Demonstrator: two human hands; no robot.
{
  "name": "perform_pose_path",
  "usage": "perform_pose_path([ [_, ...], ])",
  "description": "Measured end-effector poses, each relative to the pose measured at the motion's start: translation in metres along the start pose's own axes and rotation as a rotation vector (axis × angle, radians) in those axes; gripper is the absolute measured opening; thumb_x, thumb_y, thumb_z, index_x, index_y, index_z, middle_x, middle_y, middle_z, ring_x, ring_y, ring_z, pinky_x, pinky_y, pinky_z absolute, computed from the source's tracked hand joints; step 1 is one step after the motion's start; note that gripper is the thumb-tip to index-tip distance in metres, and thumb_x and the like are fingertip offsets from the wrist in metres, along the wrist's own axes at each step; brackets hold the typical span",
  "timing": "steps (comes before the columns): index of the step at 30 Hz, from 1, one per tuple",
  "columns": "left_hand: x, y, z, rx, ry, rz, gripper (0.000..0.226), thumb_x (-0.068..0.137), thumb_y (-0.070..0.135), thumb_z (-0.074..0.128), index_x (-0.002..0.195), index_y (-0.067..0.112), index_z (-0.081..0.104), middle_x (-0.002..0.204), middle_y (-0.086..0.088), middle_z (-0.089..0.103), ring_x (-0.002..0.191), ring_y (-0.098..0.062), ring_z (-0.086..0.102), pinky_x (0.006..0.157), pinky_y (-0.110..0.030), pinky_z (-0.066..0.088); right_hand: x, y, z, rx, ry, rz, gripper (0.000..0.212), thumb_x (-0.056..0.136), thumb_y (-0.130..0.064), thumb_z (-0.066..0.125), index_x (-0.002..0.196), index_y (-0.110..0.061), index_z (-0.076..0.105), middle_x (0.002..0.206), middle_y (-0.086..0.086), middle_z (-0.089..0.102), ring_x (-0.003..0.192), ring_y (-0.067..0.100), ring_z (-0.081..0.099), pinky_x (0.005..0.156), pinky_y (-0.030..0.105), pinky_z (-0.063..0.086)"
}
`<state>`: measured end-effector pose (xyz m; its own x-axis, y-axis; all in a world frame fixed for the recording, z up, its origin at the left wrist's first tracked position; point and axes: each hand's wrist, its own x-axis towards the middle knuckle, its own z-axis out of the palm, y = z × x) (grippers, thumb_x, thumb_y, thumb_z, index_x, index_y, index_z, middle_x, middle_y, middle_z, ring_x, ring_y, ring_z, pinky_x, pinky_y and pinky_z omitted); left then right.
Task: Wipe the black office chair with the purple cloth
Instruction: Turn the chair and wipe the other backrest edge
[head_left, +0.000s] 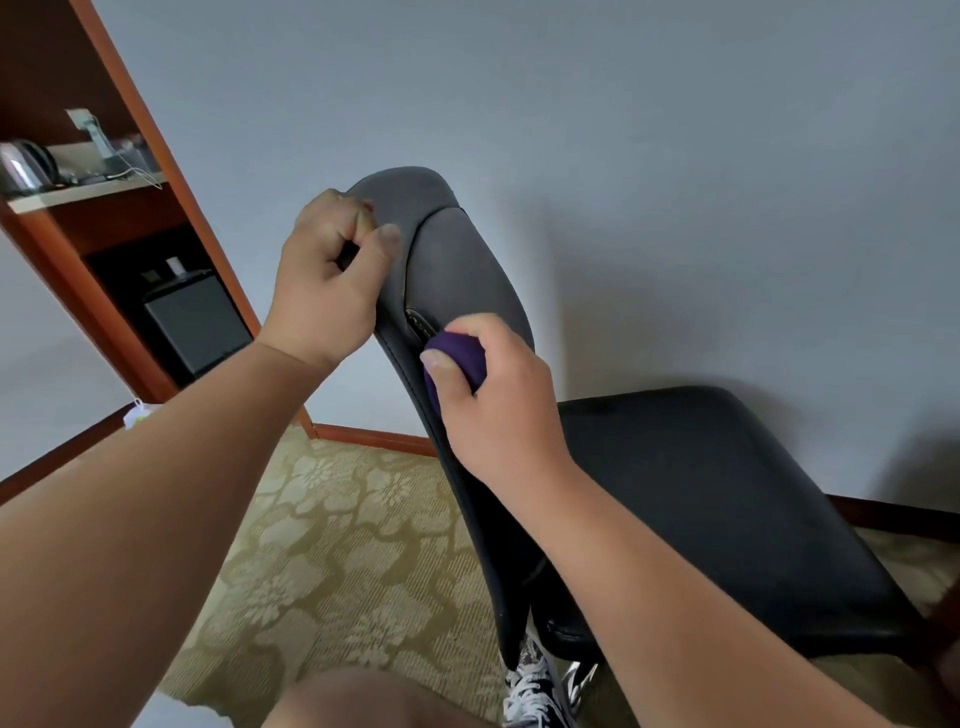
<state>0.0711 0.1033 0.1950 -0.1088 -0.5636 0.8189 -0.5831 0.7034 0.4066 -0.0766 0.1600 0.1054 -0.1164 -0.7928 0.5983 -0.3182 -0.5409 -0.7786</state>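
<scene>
Purple cloth (457, 358) bunched in right hand (498, 400) against chair back (467, 270); left hand (327, 286) grips its edge.

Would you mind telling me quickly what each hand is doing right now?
Left hand: closed, gripping the upper edge of the black office chair backrest.
Right hand: closed, holding the purple cloth against the backrest.

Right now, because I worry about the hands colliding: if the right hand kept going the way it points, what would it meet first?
The right hand points up-left; its purple cloth touches the backrest. Next, probably the left hand holding the backrest's edge; depth is unclear.
</scene>
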Motion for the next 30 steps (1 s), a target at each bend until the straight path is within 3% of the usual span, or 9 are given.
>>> perform_pose_path([
  [3, 0.005, -0.008, -0.002, -0.004, -0.016, -0.02, 0.029, 0.097, 0.015, 0.055, 0.07, 0.016, 0.045, 0.089, -0.008, 0.054, 0.109, -0.014, 0.056, 0.1, -0.025, 0.042, 0.026, -0.013, 0.005, 0.009, -0.017, -0.058, 0.022, 0.094, -0.028, 0.068, 0.113, -0.019, 0.064, 0.106, -0.005, 0.066, 0.094, 0.009, 0.056, 0.077, 0.006, 0.039],
  [5, 0.006, -0.013, -0.005, -0.008, -0.022, -0.051, 0.032, 0.098, 0.014, 0.055, 0.07, 0.022, 0.042, 0.095, -0.008, 0.057, 0.112, 0.0, 0.054, 0.097, -0.015, 0.04, 0.037, -0.016, 0.011, -0.013, -0.058, -0.057, 0.022, 0.094, -0.029, 0.067, 0.115, -0.02, 0.065, 0.107, -0.005, 0.065, 0.094, 0.009, 0.055, 0.079, 0.006, 0.039],
  [9, 0.012, -0.019, -0.009, -0.055, -0.062, -0.187, 0.036, 0.1, 0.012, 0.055, 0.068, 0.01, 0.038, 0.108, -0.001, 0.061, 0.106, 0.024, 0.048, 0.093, 0.0, 0.032, 0.04, 0.003, 0.025, -0.126, -0.135, 0.033, 0.017, 0.095, -0.033, 0.063, 0.111, -0.026, 0.064, 0.107, -0.003, 0.065, 0.096, 0.021, 0.06, 0.085, 0.04, 0.053],
  [12, 0.019, -0.021, -0.007, -0.114, -0.044, -0.297, 0.037, 0.1, 0.016, 0.053, 0.066, 0.01, 0.041, 0.108, 0.012, 0.061, 0.109, 0.031, 0.041, 0.092, 0.005, 0.029, 0.032, 0.015, 0.027, -0.195, -0.137, 0.065, 0.015, 0.095, -0.034, 0.062, 0.109, -0.028, 0.062, 0.105, -0.005, 0.064, 0.095, 0.02, 0.06, 0.083, 0.042, 0.054],
  [16, 0.02, -0.025, -0.002, -0.108, 0.009, -0.34, 0.033, 0.101, 0.018, 0.051, 0.076, -0.004, 0.05, 0.109, 0.004, 0.06, 0.108, 0.03, 0.044, 0.087, 0.004, 0.032, 0.027, 0.019, 0.031, -0.228, -0.114, 0.088, 0.015, 0.097, -0.034, 0.06, 0.11, -0.027, 0.06, 0.104, -0.007, 0.063, 0.093, 0.018, 0.059, 0.081, 0.04, 0.054],
  [21, 0.018, -0.029, -0.003, -0.1, 0.022, -0.303, 0.03, 0.1, 0.017, 0.05, 0.081, -0.006, 0.051, 0.103, 0.006, 0.059, 0.114, 0.016, 0.05, 0.097, -0.006, 0.037, 0.03, 0.006, 0.04, -0.092, -0.042, 0.108, 0.017, 0.096, -0.031, 0.063, 0.111, -0.024, 0.064, 0.105, -0.006, 0.064, 0.096, 0.016, 0.059, 0.084, 0.038, 0.053],
  [23, 0.017, -0.028, -0.002, -0.106, 0.026, -0.275, 0.031, 0.1, 0.015, 0.049, 0.081, -0.009, 0.05, 0.099, 0.008, 0.057, 0.112, 0.012, 0.052, 0.101, -0.012, 0.038, 0.036, -0.008, 0.043, 0.012, -0.019, 0.11, 0.014, 0.096, -0.03, 0.063, 0.109, -0.024, 0.065, 0.102, -0.008, 0.066, 0.096, 0.013, 0.06, 0.083, 0.03, 0.051],
  [26, 0.016, -0.025, -0.002, -0.102, 0.034, -0.253, 0.031, 0.1, 0.012, 0.048, 0.08, -0.012, 0.05, 0.098, 0.005, 0.058, 0.1, 0.019, 0.051, 0.107, -0.017, 0.037, 0.045, -0.027, 0.047, 0.131, -0.019, 0.129, 0.012, 0.096, -0.031, 0.061, 0.106, -0.024, 0.066, 0.1, -0.009, 0.067, 0.094, 0.008, 0.061, 0.078, 0.017, 0.047],
  [30, 0.014, -0.027, -0.003, -0.11, 0.042, -0.249, 0.031, 0.099, 0.011, 0.049, 0.08, -0.013, 0.049, 0.098, 0.0, 0.059, 0.096, 0.019, 0.051, 0.109, -0.02, 0.037, 0.043, -0.023, 0.049, 0.081, -0.056, 0.109, 0.011, 0.095, -0.033, 0.061, 0.104, -0.028, 0.065, 0.096, -0.008, 0.068, 0.092, 0.013, 0.063, 0.081, 0.034, 0.054],
])
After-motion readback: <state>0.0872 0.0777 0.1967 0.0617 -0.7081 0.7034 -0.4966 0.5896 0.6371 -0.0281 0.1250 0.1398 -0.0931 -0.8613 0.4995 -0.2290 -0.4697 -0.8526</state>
